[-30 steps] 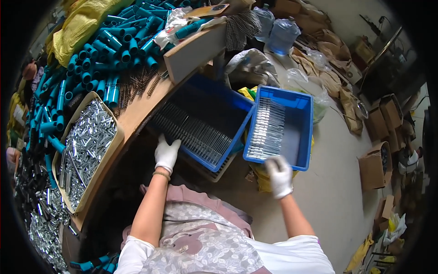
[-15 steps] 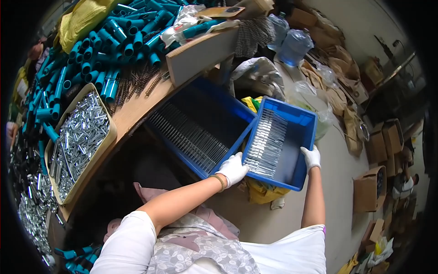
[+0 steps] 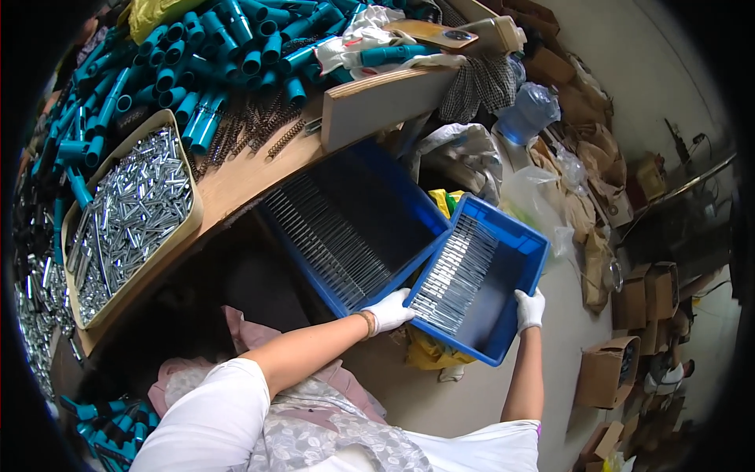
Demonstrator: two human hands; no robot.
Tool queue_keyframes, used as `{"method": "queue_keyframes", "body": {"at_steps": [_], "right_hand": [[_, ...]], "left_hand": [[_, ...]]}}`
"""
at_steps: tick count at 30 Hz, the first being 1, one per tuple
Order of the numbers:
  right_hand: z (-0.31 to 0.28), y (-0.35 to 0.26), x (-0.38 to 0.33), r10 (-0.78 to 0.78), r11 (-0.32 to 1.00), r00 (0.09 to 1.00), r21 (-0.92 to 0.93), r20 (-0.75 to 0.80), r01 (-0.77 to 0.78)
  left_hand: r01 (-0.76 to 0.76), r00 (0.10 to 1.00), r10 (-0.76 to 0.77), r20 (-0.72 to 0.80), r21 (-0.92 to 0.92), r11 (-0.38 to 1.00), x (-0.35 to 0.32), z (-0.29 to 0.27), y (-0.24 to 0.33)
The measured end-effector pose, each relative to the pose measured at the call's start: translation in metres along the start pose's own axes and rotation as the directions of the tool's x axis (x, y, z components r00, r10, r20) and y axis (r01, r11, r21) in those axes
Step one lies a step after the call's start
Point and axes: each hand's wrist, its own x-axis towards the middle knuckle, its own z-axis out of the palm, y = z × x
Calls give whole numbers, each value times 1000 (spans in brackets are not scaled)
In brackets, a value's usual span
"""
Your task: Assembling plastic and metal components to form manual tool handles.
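My gloved left hand (image 3: 391,311) grips the near left corner of a small blue plastic bin (image 3: 529,277). My right hand (image 3: 530,309), in a white glove too, is closed on the bin's right rim. Inside this bin, thin silvery metal rods (image 3: 456,271) lie in a close row along the left side, and the bare floor of the bin shows on the right. A larger blue bin (image 3: 425,197) stands against it on the left, overlapping at the corner, with a similar row of metal rods (image 3: 334,240) inside.
On the wooden bench (image 3: 228,200) at the left are a tray of short metal pins (image 3: 138,212), dark springs (image 3: 252,126) and heaped teal tubes (image 3: 212,118). An upright board (image 3: 385,102) stands at its edge. Cardboard boxes (image 3: 605,374) and a water jug (image 3: 531,114) line the right.
The whole view has shifted and turned a little, so the bench and bins sit differently in the picture. Both hands keep their hold on the small bin.
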Motion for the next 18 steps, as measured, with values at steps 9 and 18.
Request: {"method": "queue_keyframes", "body": {"at_steps": [9, 18], "right_hand": [[-31, -30, -39, -110, 993, 993, -42, -31, 108], [-75, -82, -112, -138, 990, 988, -26, -63, 136]], "left_hand": [[-48, 986, 48, 158, -4, 999, -13, -10, 2], [-105, 965, 118, 233, -67, 992, -63, -5, 29]]}}
